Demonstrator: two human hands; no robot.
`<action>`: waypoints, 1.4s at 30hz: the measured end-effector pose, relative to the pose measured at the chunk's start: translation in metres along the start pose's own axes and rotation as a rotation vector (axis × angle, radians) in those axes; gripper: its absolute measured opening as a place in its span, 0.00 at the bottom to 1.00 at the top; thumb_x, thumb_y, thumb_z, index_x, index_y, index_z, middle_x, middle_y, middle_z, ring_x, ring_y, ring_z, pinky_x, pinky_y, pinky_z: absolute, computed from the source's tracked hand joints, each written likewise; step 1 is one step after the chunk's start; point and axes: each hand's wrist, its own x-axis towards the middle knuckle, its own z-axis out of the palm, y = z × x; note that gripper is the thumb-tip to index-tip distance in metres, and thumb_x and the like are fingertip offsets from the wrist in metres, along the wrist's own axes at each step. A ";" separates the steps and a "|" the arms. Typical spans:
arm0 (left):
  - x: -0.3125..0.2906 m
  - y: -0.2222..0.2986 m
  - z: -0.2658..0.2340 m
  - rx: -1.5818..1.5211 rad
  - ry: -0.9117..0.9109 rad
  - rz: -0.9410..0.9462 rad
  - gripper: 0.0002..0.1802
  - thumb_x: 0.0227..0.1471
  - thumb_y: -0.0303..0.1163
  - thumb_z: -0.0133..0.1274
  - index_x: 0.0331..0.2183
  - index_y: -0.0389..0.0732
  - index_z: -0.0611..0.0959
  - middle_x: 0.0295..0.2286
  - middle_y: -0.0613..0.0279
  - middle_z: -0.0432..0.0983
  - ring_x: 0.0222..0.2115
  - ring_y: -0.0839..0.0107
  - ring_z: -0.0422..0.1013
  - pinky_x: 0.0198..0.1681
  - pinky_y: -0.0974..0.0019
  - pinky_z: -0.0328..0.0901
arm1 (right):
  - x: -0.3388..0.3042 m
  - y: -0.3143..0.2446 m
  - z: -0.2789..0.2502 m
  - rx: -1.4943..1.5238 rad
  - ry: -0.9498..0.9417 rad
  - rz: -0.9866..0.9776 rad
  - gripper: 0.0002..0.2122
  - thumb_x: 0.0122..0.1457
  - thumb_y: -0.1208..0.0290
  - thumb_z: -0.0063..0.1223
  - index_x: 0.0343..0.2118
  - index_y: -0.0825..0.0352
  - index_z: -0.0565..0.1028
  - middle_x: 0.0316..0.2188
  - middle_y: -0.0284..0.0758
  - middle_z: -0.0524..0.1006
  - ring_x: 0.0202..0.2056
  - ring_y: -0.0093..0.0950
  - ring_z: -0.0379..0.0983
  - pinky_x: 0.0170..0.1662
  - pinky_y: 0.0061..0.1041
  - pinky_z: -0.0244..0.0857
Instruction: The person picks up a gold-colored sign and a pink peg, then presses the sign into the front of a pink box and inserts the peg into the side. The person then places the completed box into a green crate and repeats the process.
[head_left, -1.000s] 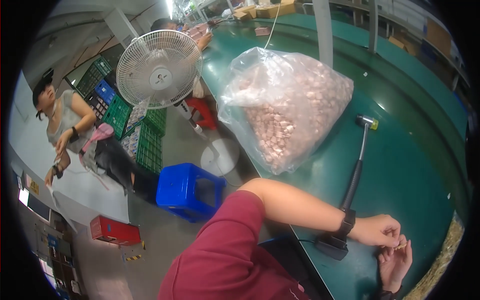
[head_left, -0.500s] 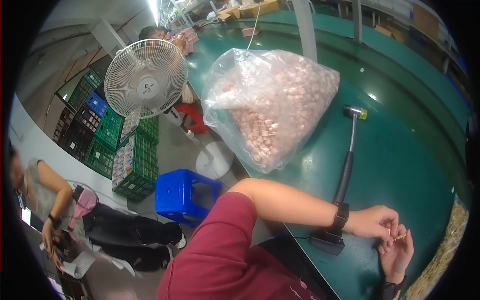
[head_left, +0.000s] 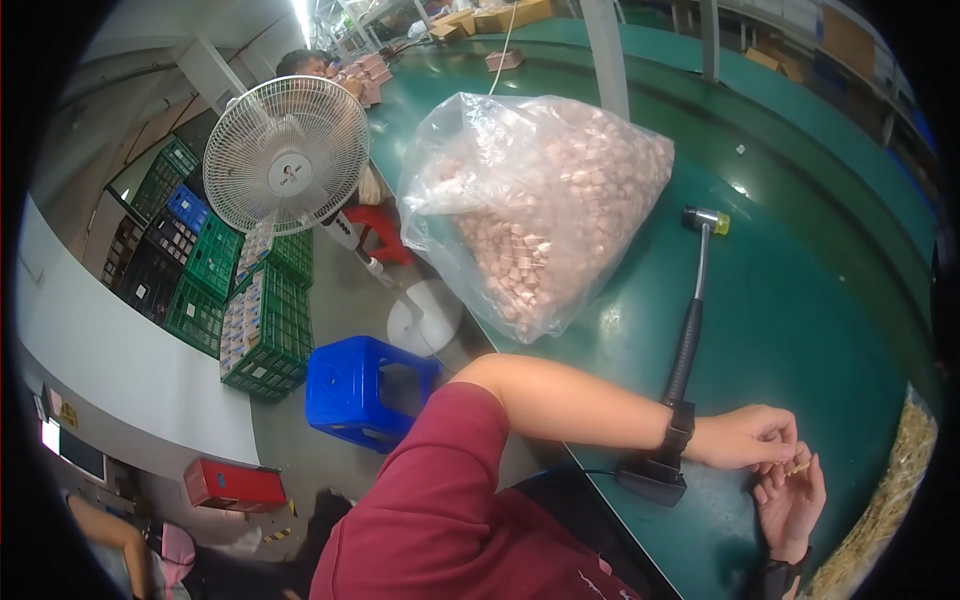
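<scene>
While both hands meet at the green bench (head_left: 800, 330) edge, left hand (head_left: 745, 437) and right hand (head_left: 790, 505) pinch one small tan part (head_left: 799, 467) between fingertips. Hammer (head_left: 690, 330) lies beside, bag of copper pieces (head_left: 540, 210) behind. Fan (head_left: 287, 155), blue stool (head_left: 365, 390), green crates (head_left: 260, 320) on floor.

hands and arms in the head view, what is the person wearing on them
Both hands are bare, no gloves. The left arm has a dark red short sleeve ending above the elbow, and a black band, like a watch or wrist strap, sits just behind the left hand. The right hand shows a dark cuff or band at its wrist near the lower edge of the picture.
</scene>
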 end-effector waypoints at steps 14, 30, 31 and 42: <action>0.000 -0.002 -0.002 0.036 0.011 -0.010 0.12 0.54 0.31 0.49 0.37 0.35 0.69 0.19 0.66 0.69 0.23 0.79 0.70 0.28 0.73 0.64 | 0.002 0.002 -0.007 0.047 0.042 0.049 0.17 0.61 0.57 0.34 0.42 0.66 0.66 0.19 0.33 0.64 0.19 0.21 0.59 0.23 0.21 0.58; 0.000 0.001 0.000 -0.044 -0.019 -0.026 0.08 0.54 0.29 0.47 0.34 0.34 0.70 0.21 0.63 0.73 0.27 0.76 0.74 0.30 0.73 0.67 | 0.002 -0.001 -0.004 0.001 0.023 0.040 0.16 0.60 0.56 0.35 0.40 0.65 0.63 0.19 0.31 0.64 0.19 0.20 0.60 0.23 0.19 0.58; 0.002 0.003 -0.001 -0.040 -0.021 -0.023 0.08 0.54 0.29 0.47 0.33 0.34 0.70 0.21 0.63 0.73 0.27 0.76 0.74 0.30 0.73 0.68 | 0.003 -0.002 -0.004 0.002 0.022 0.031 0.16 0.60 0.56 0.35 0.40 0.65 0.63 0.19 0.31 0.64 0.19 0.20 0.60 0.23 0.19 0.58; 0.003 0.005 0.001 -0.071 -0.044 -0.049 0.08 0.54 0.29 0.47 0.33 0.34 0.70 0.23 0.62 0.74 0.27 0.76 0.74 0.30 0.72 0.68 | 0.004 -0.006 0.003 0.013 0.013 0.015 0.17 0.60 0.56 0.35 0.43 0.65 0.62 0.20 0.32 0.65 0.20 0.20 0.60 0.24 0.19 0.58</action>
